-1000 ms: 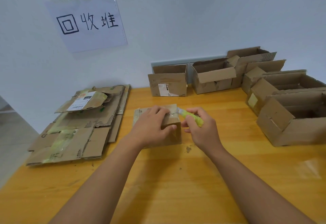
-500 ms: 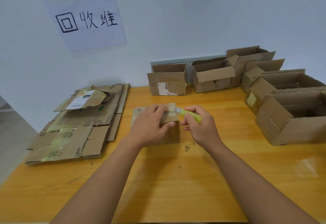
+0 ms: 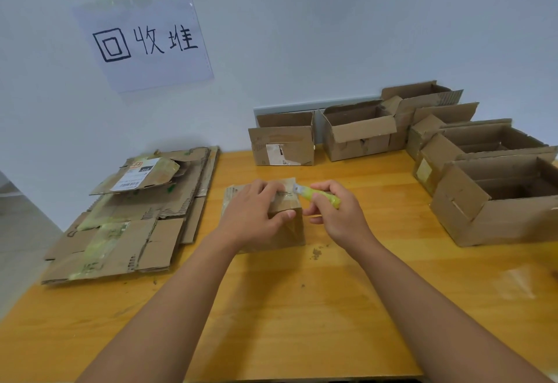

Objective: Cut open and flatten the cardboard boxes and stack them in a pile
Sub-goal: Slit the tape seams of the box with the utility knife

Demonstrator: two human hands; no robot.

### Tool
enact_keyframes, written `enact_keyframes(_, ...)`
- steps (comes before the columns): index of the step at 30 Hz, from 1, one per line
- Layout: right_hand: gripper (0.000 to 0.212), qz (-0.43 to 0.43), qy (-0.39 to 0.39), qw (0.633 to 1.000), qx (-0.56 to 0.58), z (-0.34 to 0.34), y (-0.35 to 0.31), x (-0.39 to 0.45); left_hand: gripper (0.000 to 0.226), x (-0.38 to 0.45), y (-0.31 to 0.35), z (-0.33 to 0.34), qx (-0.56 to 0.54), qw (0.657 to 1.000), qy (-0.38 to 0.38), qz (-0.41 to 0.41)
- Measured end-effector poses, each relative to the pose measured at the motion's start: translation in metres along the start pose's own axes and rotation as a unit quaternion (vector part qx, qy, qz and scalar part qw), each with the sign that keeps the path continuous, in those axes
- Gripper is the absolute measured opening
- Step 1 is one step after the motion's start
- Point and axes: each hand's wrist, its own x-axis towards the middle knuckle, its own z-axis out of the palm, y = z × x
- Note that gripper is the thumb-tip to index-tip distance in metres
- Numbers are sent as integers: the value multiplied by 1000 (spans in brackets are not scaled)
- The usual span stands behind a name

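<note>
- Carrying everything: wooden table (image 3: 302, 316).
- Lying at left: pile of flattened cardboard (image 3: 126, 225).
- Standing at centre: small taped box (image 3: 287, 225).
- Sitting along back and right: open boxes (image 3: 359, 135).
- Scattering nearby: cardboard crumbs (image 3: 316, 253).

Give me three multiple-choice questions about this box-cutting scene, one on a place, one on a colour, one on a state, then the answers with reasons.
1. Where does the pile of flattened cardboard lie on the table?
A. left side
B. right side
C. near edge

2. What colour is the cutter handle?
A. red
B. yellow-green
C. black

3. What is the left hand doing?
A. hanging idle
B. lifting a flat sheet
C. holding down the small box

Answers: 1 A, the pile sits under the wall sign. 2 B, the handle shows in the right hand. 3 C, the fingers lie over the box top.
</note>
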Motion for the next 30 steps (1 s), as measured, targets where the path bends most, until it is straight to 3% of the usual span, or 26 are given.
enact_keyframes(7,18,53,1,995,82,-2,-2,3,51,0,0,0,-4,1000,-2,-1)
enact_keyframes(19,19,58,-31,996,62,-7,-5,7,54,0,0,-1,-10,1000,-3,-4)
enact_keyframes(30,16,77,3,986,148,-11,0,-8,54,0,0,0,-15,1000,-3,-6)
